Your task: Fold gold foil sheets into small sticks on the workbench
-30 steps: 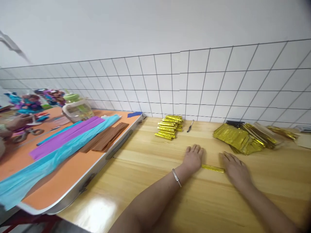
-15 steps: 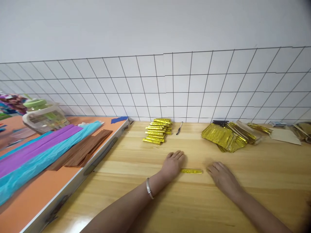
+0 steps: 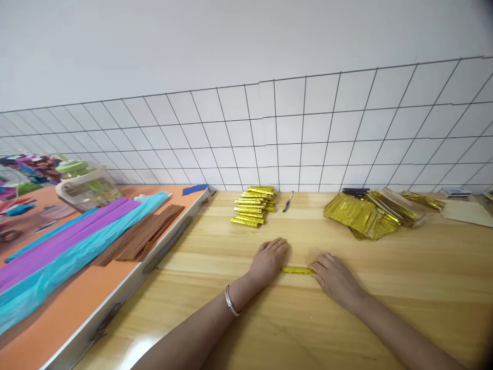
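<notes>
A narrow, shiny gold foil strip (image 3: 296, 270) lies crosswise on the wooden table between my two hands. My left hand (image 3: 268, 261) rests palm down with its fingers stretched out, touching the strip's left end and covering part of it. At the other end, my right hand (image 3: 334, 277) has its fingertips closed on the strip; the thumb is partly hidden. Farther back, several similar gold strips (image 3: 252, 208) lie stacked in a staggered row. A larger fanned pile of gold foil strips (image 3: 358, 216) sits at the back right.
Beside the stack lies a pen (image 3: 287, 202). A black clip (image 3: 355, 192) and a pale sheet (image 3: 468, 211) are at the back right. On the left, an orange board (image 3: 69, 308) with a raised edge carries purple paper (image 3: 73, 244), brown paper (image 3: 146, 236) and a green-lidded bottle (image 3: 73, 167).
My right hand has moved left and closed on the strip's right end. The left hand stays at the other end. The view has shifted slightly.
</notes>
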The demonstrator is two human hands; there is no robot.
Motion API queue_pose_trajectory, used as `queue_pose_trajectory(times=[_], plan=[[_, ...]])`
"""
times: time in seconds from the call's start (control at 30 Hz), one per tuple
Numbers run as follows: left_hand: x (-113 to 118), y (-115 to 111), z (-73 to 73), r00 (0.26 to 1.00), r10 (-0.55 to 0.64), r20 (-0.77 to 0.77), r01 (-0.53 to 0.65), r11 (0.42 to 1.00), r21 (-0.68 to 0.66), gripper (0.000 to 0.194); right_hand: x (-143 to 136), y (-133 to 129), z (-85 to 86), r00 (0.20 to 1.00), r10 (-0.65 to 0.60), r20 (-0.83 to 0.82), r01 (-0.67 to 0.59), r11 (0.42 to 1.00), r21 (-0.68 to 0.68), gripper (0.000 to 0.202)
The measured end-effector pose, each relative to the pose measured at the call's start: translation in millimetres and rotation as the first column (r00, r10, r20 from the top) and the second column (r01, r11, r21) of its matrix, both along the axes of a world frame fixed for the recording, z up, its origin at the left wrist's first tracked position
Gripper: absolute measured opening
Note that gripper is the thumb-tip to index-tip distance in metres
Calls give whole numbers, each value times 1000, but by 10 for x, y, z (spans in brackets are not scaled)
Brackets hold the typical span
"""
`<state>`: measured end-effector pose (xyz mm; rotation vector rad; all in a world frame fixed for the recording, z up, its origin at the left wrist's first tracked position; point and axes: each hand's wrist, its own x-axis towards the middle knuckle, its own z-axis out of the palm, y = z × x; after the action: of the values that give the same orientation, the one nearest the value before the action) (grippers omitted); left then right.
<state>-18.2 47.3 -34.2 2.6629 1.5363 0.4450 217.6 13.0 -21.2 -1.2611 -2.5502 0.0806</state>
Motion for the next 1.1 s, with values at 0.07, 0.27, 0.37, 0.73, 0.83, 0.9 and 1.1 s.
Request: queue_pose_trajectory(times=[0.07,0.27,0.37,0.73,0.83,0.9,1.1], plan=[[-88,6,19,996,6,93,-1,998,-59,36,3,-1,-43,1000,-10,-18,10,1000,4,20],[-164,162,203,893,46,448,77,965,-251,33,150,228,86,984,-59,-168,58,998,-9,25],[-46,255,441,860,0,511,148,957,-250,40,238,448,340,970,-85,-226,92,996,20,24],[703,536,701,603,20,797,329,905,-271,20,199,816,833,518,-218,-827,229,967,-111,36],[891,525,539,545,65,836,287,923,-258,19,62,855,680,421,-276,-864,246,952,-184,49],[951,507,434,511,85,855,290,919,-266,19,-16,876,577,395,-339,-854,285,929,-237,52],[925,497,211,468,148,871,304,899,-316,19,-84,886,403,411,-422,-808,322,896,-305,56]])
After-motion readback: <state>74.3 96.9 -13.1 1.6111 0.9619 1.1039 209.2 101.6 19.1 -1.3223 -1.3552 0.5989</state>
